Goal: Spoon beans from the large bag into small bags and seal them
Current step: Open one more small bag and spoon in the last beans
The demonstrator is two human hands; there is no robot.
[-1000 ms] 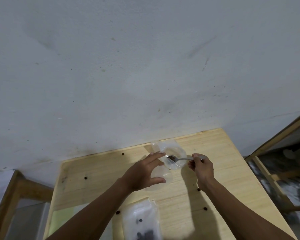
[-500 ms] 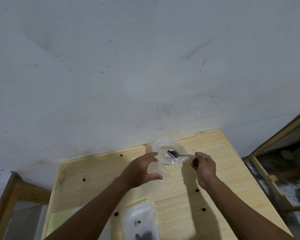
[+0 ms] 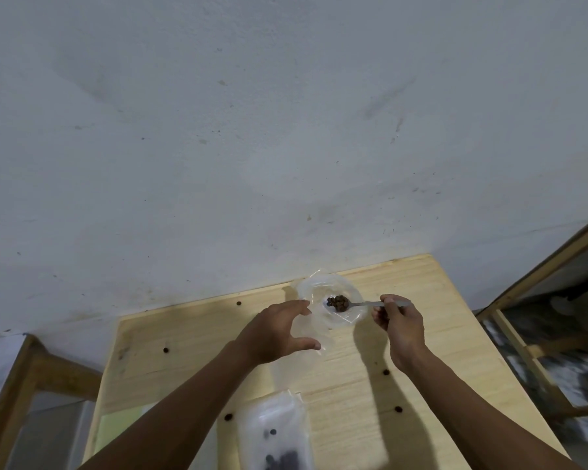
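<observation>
Small clear bag [image 3: 330, 303] stands with its mouth spread wide near the far edge of the wooden table [image 3: 421, 368]. Left hand [image 3: 275, 330] holds its side between thumb and curved fingers. Right hand [image 3: 399, 322] pinches the spoon [image 3: 364, 304] handle; the bowl, loaded with dark beans [image 3: 337, 302], sits over the bag mouth. Large bag [image 3: 272, 432] lies at the near edge, beans inside. Loose beans dot the tabletop.

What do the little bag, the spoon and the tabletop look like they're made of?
Small clear bag: thin glossy plastic film, see-through and crinkled. Slim grey spoon: probably metal, with a dull silvery sheen. Pale tabletop: light unfinished-looking wood, with visible grain and plank seams.
</observation>
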